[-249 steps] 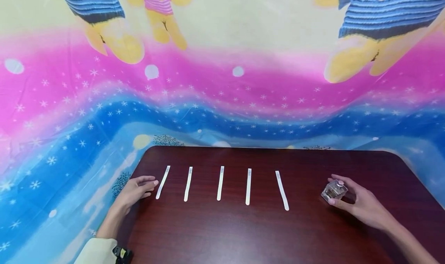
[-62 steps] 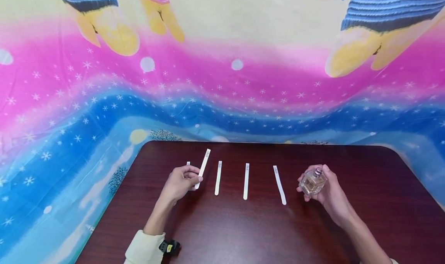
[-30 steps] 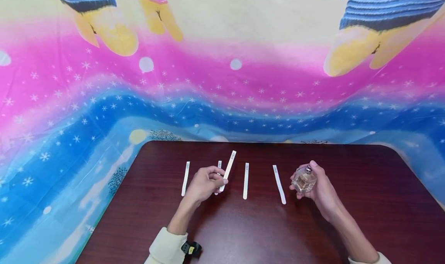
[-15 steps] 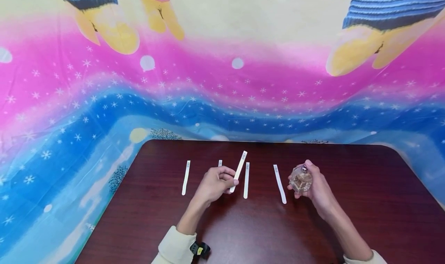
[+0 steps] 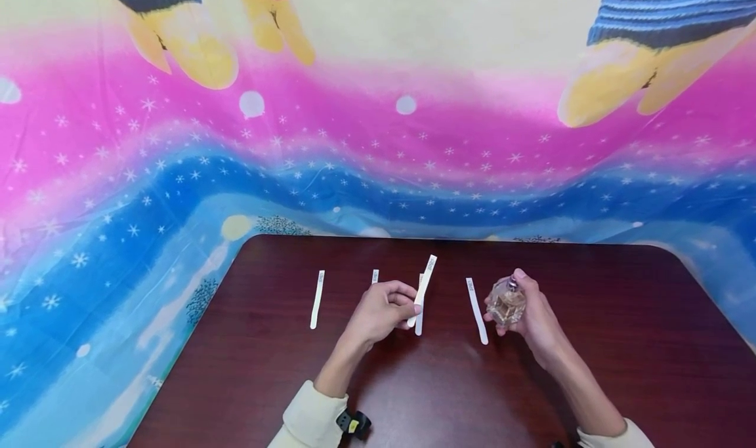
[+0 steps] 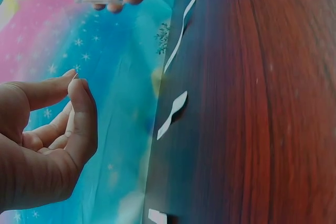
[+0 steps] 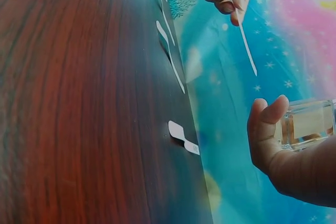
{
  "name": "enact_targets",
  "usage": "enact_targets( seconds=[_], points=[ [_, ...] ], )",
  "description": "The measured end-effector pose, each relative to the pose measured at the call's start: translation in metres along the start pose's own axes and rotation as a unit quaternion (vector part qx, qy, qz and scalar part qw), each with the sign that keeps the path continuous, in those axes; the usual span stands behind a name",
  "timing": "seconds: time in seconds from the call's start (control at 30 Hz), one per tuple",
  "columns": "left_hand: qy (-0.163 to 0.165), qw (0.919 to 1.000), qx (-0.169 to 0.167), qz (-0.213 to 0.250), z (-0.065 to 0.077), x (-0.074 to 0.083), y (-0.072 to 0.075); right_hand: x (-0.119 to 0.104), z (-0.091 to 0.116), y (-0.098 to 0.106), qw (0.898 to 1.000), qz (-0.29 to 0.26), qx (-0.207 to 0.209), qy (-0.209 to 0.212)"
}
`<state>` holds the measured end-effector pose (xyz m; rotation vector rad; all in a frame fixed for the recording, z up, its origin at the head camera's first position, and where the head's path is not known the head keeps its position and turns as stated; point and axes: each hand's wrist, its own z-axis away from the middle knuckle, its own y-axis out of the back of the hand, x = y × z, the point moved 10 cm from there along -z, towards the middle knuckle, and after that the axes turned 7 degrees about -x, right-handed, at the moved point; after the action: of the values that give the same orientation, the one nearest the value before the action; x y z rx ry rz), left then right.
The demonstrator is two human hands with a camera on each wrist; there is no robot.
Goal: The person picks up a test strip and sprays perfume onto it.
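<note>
In the head view my left hand [image 5: 380,313] pinches a white paper test strip [image 5: 425,281] between thumb and fingers, its labelled end pointing up and away. The strip is above the table and overlaps another strip [image 5: 419,326] lying there. My right hand [image 5: 540,326] holds a clear glass perfume bottle [image 5: 508,304] with a silver neck and pale amber liquid, raised off the table. The right wrist view shows the held strip [image 7: 245,40] edge-on, apart from the bottle [image 7: 310,121]. Seen from the left wrist, thumb and forefinger meet on the strip's thin edge [image 6: 75,76].
More white strips lie on the dark red wooden table [image 5: 437,395]: one at left [image 5: 317,300], one partly behind my left hand [image 5: 375,275], one nearest the bottle [image 5: 477,313]. A printed cloth [image 5: 401,140] hangs behind the table's far edge.
My left hand has taken up the leftmost strip and carried it right, past two lying strips. My right hand has lifted the bottle and brought it left, so the two hands are now closer.
</note>
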<state>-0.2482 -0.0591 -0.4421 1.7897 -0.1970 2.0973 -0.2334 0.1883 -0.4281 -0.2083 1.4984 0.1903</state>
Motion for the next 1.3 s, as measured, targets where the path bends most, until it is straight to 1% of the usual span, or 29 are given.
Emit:
enact_targets(
  seconds=[0.23,0.5,0.73,1.0,1.17,1.3],
  points=[
    [0.005,0.9989,-0.021,0.041,-0.001,0.0,-0.015,0.002,-0.004,-0.002,1.0,0.006,0.003,-0.019],
    [0.007,0.9978,-0.024,0.061,-0.002,-0.002,-0.026,0.004,-0.01,0.0,0.999,0.013,0.017,-0.044],
    [0.006,0.9966,-0.033,0.076,-0.001,0.0,-0.037,0.007,-0.016,0.003,0.997,0.014,0.037,-0.061],
    [0.007,0.9961,-0.033,0.082,0.002,-0.006,-0.04,0.012,-0.024,0.004,0.995,0.028,0.064,-0.072],
    [0.001,0.9961,-0.038,0.08,0.002,-0.003,-0.042,0.016,-0.025,0.004,0.994,0.022,0.074,-0.077],
    [0.0,0.9955,-0.04,0.086,0.001,-0.001,-0.043,0.017,-0.025,0.004,0.994,0.024,0.073,-0.077]
  ],
)
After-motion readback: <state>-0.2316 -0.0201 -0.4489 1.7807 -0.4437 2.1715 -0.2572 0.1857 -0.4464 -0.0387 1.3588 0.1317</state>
